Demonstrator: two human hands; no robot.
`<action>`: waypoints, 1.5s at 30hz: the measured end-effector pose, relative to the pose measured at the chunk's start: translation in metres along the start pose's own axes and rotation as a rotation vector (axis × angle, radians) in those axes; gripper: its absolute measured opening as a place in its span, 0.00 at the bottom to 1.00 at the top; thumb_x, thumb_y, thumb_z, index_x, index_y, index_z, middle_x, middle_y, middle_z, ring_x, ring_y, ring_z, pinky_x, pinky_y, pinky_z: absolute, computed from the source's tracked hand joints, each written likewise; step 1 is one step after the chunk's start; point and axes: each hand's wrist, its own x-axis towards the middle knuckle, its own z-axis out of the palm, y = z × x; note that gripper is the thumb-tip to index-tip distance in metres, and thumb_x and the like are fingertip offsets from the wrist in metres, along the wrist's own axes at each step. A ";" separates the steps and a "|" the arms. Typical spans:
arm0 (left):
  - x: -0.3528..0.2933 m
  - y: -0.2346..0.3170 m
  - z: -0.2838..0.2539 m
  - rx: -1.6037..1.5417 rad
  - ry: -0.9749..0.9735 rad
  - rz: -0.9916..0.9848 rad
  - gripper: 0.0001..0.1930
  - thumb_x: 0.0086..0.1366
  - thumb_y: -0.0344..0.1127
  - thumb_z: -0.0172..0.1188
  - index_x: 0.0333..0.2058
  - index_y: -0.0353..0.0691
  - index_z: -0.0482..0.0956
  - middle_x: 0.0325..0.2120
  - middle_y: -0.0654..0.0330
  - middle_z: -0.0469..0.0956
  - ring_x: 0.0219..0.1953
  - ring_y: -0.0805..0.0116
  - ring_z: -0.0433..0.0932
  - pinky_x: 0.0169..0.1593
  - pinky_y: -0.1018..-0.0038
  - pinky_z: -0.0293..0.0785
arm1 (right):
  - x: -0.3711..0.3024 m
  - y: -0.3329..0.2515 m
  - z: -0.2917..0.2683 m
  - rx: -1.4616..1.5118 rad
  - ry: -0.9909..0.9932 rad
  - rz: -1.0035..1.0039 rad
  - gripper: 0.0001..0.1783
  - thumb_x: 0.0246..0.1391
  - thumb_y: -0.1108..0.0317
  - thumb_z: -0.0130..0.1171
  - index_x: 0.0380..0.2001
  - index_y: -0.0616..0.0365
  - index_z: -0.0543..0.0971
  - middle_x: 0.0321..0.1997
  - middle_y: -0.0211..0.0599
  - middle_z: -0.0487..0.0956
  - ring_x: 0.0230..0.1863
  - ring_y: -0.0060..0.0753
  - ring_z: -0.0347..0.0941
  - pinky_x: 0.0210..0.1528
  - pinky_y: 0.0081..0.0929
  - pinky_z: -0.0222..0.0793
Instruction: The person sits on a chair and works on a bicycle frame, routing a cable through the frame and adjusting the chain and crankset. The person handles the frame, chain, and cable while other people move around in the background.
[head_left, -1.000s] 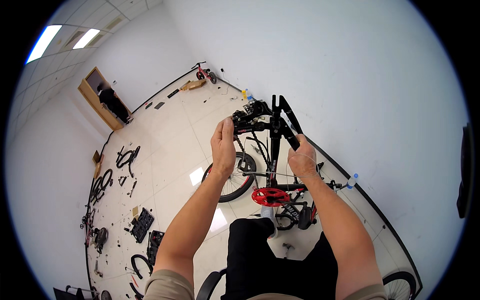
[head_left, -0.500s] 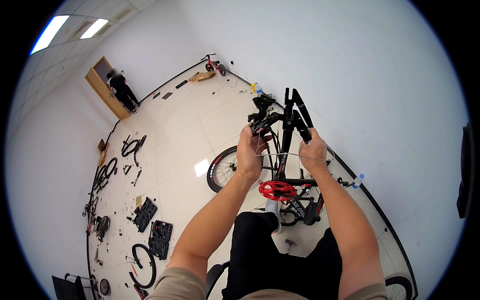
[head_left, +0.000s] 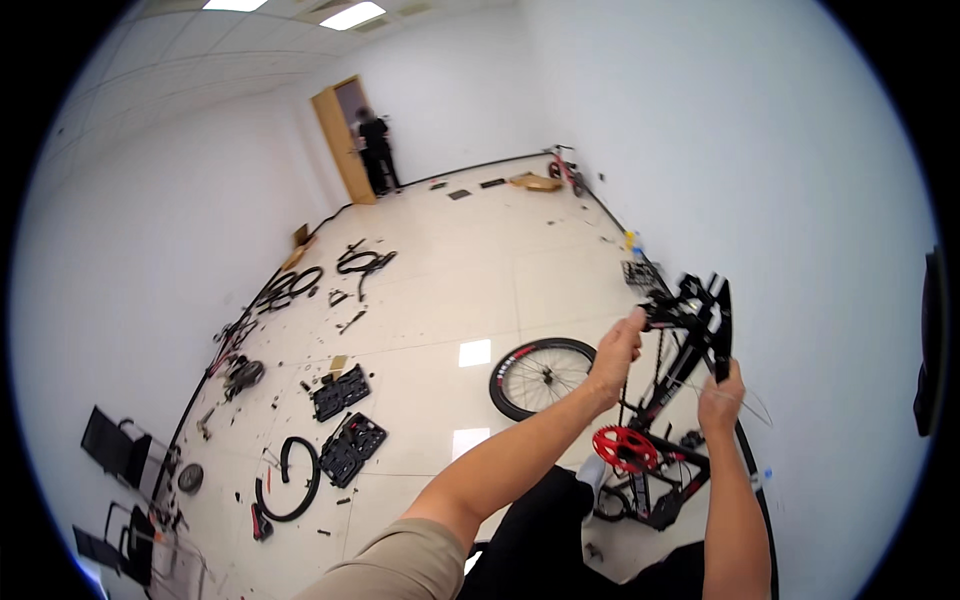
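Observation:
A black bicycle frame (head_left: 668,385) stands tilted in front of me, its red chainring (head_left: 625,448) low and the two-pronged fork (head_left: 722,325) pointing upward. My left hand (head_left: 618,358) is closed at a black part beside the fork; what exactly its fingers hold is partly hidden. My right hand (head_left: 720,402) is closed round the lower end of a fork leg. A thin pale cable (head_left: 757,408) loops out past my right hand. To the left of the frame, a spoked wheel with a black tyre (head_left: 515,405) lies on the floor.
Open black tool cases (head_left: 352,448) lie on the floor to the left, near a loose tyre (head_left: 312,490). Bicycle parts (head_left: 290,285) line the left wall, with chairs (head_left: 118,448) nearer. People (head_left: 375,150) stand by the far door; a small red bike (head_left: 565,172) is at the back.
My view has turned left and up, so the bicycle and both hands now appear farther right and lower. Both hands stay at the bicycle's upper end.

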 end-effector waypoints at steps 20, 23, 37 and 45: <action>0.007 0.146 0.088 1.500 -0.406 0.464 0.29 0.54 0.59 0.61 0.38 0.35 0.80 0.30 0.49 0.81 0.37 0.52 0.81 0.46 0.64 0.75 | 0.002 -0.012 0.003 -0.018 -0.037 -0.031 0.10 0.51 0.76 0.46 0.36 0.67 0.73 0.28 0.53 0.76 0.31 0.51 0.73 0.39 0.38 0.70; 0.015 0.133 0.080 1.352 -0.302 0.422 0.27 0.53 0.59 0.62 0.33 0.35 0.81 0.28 0.50 0.81 0.35 0.52 0.81 0.43 0.63 0.76 | 0.002 -0.007 0.007 -0.010 -0.047 -0.031 0.10 0.51 0.76 0.46 0.36 0.67 0.73 0.29 0.53 0.77 0.31 0.51 0.74 0.40 0.37 0.70; 0.028 0.063 0.066 0.354 0.105 0.299 0.19 0.56 0.45 0.63 0.20 0.33 0.74 0.15 0.62 0.71 0.18 0.76 0.67 0.24 0.74 0.66 | 0.004 -0.003 0.005 -0.002 -0.054 -0.024 0.10 0.52 0.76 0.45 0.37 0.66 0.73 0.28 0.48 0.77 0.32 0.43 0.74 0.40 0.33 0.69; 0.024 0.057 0.065 0.138 0.145 0.216 0.16 0.56 0.42 0.63 0.20 0.35 0.74 0.16 0.66 0.71 0.19 0.78 0.66 0.23 0.77 0.64 | 0.002 -0.012 0.003 -0.020 -0.063 0.053 0.11 0.51 0.77 0.46 0.38 0.66 0.73 0.30 0.48 0.77 0.32 0.43 0.74 0.41 0.33 0.70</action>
